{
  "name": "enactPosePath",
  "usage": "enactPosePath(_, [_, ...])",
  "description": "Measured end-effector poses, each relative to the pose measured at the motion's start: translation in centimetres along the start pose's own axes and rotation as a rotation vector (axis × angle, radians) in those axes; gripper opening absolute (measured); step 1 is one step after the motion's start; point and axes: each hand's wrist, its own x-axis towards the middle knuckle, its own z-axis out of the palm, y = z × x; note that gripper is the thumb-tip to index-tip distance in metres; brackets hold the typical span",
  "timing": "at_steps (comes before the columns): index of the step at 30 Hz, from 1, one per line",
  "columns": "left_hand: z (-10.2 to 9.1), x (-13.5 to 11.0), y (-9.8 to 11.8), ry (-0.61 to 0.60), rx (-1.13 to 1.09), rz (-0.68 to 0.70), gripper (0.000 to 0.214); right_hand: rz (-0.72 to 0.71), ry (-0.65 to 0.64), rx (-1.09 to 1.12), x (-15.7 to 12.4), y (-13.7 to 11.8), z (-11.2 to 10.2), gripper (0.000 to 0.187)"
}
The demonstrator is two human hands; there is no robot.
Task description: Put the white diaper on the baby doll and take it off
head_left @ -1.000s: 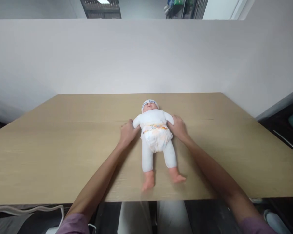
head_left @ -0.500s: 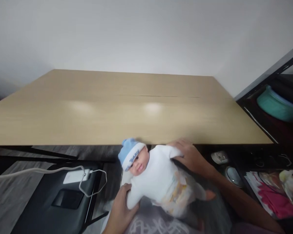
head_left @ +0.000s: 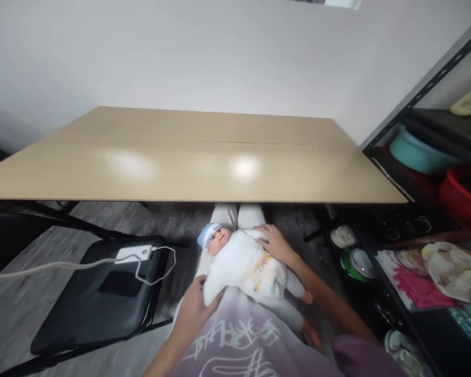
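Note:
A baby doll (head_left: 243,264) in white clothes, a patterned diaper and a blue-and-white cap lies across my lap, head toward the table. My left hand (head_left: 192,309) grips the doll's arm at its near side. My right hand (head_left: 275,243) rests curled on the doll's far shoulder and chest. The doll's bare feet point to the lower right, partly blurred. My light trousers (head_left: 239,214) show beyond the doll's head.
A light wooden table (head_left: 196,162) stands in front, against a white wall. A black chair (head_left: 98,303) at left carries a white power bank (head_left: 133,254) with a cable. A black shelf rack (head_left: 427,209) at right holds teal and red bowls, cloths and dishes.
The doll has come off the table and down onto my lap, both hands still on it. My view has dropped and pulled back from the table.

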Motion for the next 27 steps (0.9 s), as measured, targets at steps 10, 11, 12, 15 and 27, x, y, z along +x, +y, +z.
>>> enactPosePath(10, [-0.2,5.2,9.4,-0.304,0.017,0.628,0.038,0.036,-0.071,0.399,-4.8,-0.7,-1.8,0.023])
enactPosePath(11, [0.5,6.0,10.1,-0.346,0.019,0.656,0.038,0.028,-0.055,0.397,-5.0,-0.7,-1.7,0.023])
enactPosePath(12, [1.1,6.7,10.6,-0.377,0.033,0.679,0.037,0.021,-0.044,0.39,-5.1,-0.6,-1.7,0.024])
enactPosePath(15, [2.6,8.1,11.0,-0.424,0.08,0.719,0.033,0.006,-0.021,0.363,-4.9,0.4,-1.4,0.025])
enactPosePath(27, [2.7,7.9,12.1,-0.492,0.022,0.618,0.008,-0.29,0.02,0.233,-3.2,0.4,-1.1,0.027])
